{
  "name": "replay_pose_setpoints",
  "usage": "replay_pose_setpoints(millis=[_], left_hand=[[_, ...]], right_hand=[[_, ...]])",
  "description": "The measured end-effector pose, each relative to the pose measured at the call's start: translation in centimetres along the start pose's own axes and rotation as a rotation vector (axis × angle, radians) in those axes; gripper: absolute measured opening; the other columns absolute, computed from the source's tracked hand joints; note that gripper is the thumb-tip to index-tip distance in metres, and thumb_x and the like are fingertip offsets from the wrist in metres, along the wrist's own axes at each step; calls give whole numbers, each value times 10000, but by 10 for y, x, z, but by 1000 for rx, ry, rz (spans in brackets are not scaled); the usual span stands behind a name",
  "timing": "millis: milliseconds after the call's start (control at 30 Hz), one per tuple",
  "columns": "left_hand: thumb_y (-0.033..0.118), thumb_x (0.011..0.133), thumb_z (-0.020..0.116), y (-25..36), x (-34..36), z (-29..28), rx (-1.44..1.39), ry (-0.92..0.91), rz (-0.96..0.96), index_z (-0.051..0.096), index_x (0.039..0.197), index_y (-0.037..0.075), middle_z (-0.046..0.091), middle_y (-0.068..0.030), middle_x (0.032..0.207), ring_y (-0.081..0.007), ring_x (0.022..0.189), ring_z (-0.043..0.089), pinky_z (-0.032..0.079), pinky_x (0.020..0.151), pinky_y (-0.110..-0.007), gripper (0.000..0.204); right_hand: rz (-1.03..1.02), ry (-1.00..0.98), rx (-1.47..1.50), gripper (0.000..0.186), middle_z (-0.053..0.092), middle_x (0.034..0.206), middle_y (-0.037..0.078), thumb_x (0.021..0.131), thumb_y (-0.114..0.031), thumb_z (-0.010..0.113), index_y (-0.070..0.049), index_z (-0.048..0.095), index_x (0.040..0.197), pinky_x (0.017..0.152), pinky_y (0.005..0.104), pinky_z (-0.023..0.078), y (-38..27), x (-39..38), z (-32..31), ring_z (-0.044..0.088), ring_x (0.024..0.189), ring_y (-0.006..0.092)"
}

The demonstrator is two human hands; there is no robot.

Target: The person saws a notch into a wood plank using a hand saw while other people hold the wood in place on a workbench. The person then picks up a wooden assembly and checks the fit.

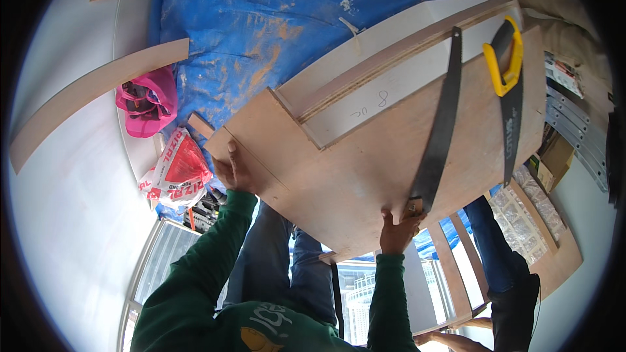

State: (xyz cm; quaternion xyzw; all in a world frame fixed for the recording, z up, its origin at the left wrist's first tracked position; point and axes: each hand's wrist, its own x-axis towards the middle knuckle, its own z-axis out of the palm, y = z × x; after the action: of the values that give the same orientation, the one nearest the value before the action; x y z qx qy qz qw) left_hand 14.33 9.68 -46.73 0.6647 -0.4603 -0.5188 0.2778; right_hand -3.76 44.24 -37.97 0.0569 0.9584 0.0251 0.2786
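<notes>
A brown plywood board (pixel 365 176) with a notch cut into its far left part lies before me. A straight line is marked across its left end. My left hand (pixel 235 173) grips that left end, thumb on top and fingers out of sight at the edge. Near the board's front edge, my right hand (pixel 399 231) is closed round the handle of a handsaw (pixel 437 137). Its long dark blade lies over the board, pointing away from me. To the right rests a second handsaw (pixel 510 98) with a yellow and black handle.
White-faced panels (pixel 385 94) show beyond the notch. A blue tarp (pixel 222 32) covers the floor. On the left are a pink bag (pixel 149 101), a red and white sack (pixel 179 169) and a curved wood strip (pixel 98 94). At lower right, another person's hands (pixel 450 340) touch a slatted wooden frame.
</notes>
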Motion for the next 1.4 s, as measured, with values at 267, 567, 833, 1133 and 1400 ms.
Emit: replay_pose_setpoints(millis=[267,567,833,1133,1400], left_hand=[[539,1007,616,15,-10,-3,-34,-37,-153,439,1436,16,603,-145,1310,-262,1154,641,547,955,-419,700],[670,1048,352,18,-21,-27,72,-93,-243,442,1414,43,549,-162,1352,-262,1252,572,481,1070,-476,732],[497,1054,437,4,-5,-27,182,-142,-140,489,1377,49,575,-187,1311,-323,1244,563,488,1056,-501,554],[388,1020,524,9,-5,-31,239,-59,-123,449,1444,61,567,-194,1305,-343,1197,574,502,987,-489,541],[290,990,601,0,-26,-48,242,-2,-123,414,1505,72,559,-199,1299,-361,1156,584,515,924,-479,590]], right_hand=[[135,-16,178,1134,338,1595,350,821,-237,795,25,53,1638,1222,499,319,-23,-4,-10,375,1479,464],[201,-41,-17,1069,283,1657,268,875,-289,777,-78,89,1665,1247,498,275,-9,-6,-7,335,1515,423],[104,-45,-161,1103,276,1654,275,926,-610,696,-45,92,1655,1225,494,307,5,-11,-20,369,1500,403],[48,-129,-173,1121,284,1648,274,917,-635,693,-32,97,1651,1217,489,319,5,1,-23,382,1492,395],[-27,-88,-92,1139,291,1643,274,909,-657,690,-20,100,1647,1209,484,329,9,1,-16,393,1486,388]])
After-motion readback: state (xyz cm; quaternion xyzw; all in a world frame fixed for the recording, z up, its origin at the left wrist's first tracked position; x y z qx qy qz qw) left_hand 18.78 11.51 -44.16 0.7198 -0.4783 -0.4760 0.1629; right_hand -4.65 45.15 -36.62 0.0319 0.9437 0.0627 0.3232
